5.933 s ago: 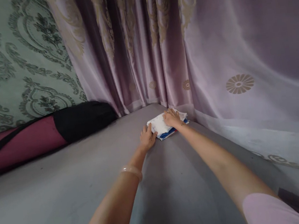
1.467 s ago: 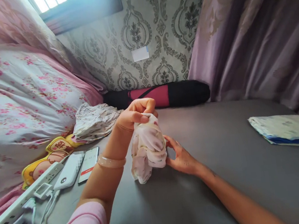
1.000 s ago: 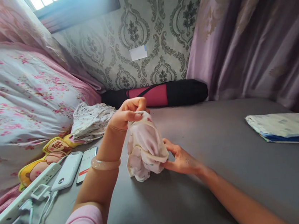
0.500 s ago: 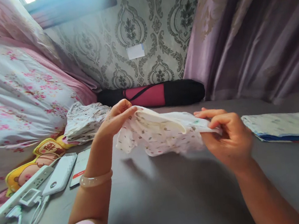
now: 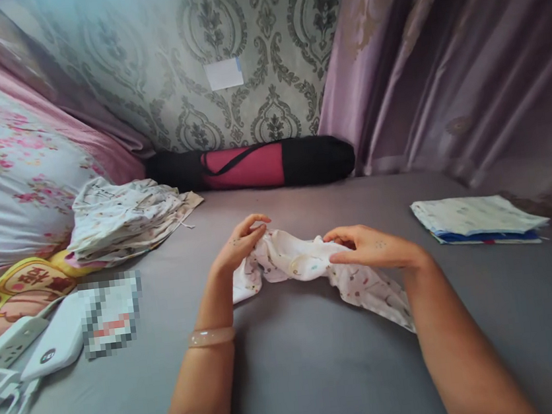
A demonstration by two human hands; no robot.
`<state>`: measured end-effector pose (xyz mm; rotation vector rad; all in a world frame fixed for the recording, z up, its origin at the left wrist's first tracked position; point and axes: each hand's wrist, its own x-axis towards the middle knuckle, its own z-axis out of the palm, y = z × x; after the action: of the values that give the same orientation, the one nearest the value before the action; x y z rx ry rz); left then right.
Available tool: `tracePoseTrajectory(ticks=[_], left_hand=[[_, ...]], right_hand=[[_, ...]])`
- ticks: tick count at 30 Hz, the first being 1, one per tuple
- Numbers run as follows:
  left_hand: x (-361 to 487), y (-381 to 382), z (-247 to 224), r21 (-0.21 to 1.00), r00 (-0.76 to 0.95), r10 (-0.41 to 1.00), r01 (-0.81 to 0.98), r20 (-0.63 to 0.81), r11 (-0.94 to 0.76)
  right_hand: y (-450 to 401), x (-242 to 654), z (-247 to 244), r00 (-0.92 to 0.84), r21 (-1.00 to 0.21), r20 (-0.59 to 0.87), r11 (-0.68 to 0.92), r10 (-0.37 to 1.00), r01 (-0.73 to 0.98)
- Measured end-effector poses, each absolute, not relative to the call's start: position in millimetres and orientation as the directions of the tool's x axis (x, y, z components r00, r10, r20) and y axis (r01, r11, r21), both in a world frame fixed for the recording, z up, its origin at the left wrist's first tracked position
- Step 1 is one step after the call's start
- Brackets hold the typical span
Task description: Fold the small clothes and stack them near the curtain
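Observation:
A small white garment with a scattered print hangs between my two hands, low over the grey sheet. It looks like baby clothing, with a curved neckline facing me and a sleeve-like part drooping on each side. My left hand, above a wrist with a pale bangle, pinches the garment's left shoulder. At the other shoulder my right hand grips the fabric between thumb and fingers. Folds hide some of the fingertips.
Printed clothes lie heaped at left, near a yellow cartoon cushion. A power strip, a white power bank and a blurred phone sit below. Folded cloths rest at right. A black-and-red long bag lies along the wall.
My hands have come lower and closer together with the garment, whose neckline now faces me and whose sleeves hang down. The view has shifted, showing more of the sheet.

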<state>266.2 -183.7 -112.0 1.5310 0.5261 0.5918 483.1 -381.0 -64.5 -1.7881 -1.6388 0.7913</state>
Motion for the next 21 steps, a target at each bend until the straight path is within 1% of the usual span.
tracePoseTrajectory(ticks=[3, 5, 8, 11, 16, 19, 21], left_hand=[[264.2, -183.8, -111.5, 0.998, 0.757, 0.65, -0.063, 0.058, -0.016], [261.1, -183.2, -110.7, 0.998, 0.748, 0.662, -0.066, 0.053, -0.006], [254.1, -181.2, -110.0, 0.999, 0.745, 0.666, -0.051, 0.037, 0.002], [246.6, -177.9, -109.8, 0.998, 0.766, 0.64, -0.063, 0.049, 0.0], [241.0, -174.9, -109.4, 1.0, 0.821, 0.571, -0.009, 0.006, 0.002], [242.9, -175.8, -110.6, 0.999, 0.811, 0.585, 0.038, -0.008, -0.038], [245.3, -176.7, -112.3, 0.997, 0.788, 0.616, 0.038, 0.009, -0.064]], right_hand=[[-374.0, 478.7, -71.7, 0.166, -0.775, -0.059, -0.15, 0.984, 0.614], [-370.4, 478.6, -77.7, 0.208, -0.785, -0.05, -0.168, 0.977, 0.596], [-369.4, 481.3, -82.3, 0.207, -0.785, -0.071, -0.183, 0.976, 0.592], [-372.4, 486.5, -80.2, 0.188, -0.796, -0.088, -0.183, 0.978, 0.577], [-375.6, 496.0, -75.7, 0.273, -0.856, -0.034, -0.169, 0.961, 0.488], [-375.2, 496.7, -73.3, 0.328, -0.875, -0.012, -0.169, 0.945, 0.454], [-375.1, 495.0, -70.1, 0.363, -0.884, 0.012, -0.16, 0.932, 0.44]])
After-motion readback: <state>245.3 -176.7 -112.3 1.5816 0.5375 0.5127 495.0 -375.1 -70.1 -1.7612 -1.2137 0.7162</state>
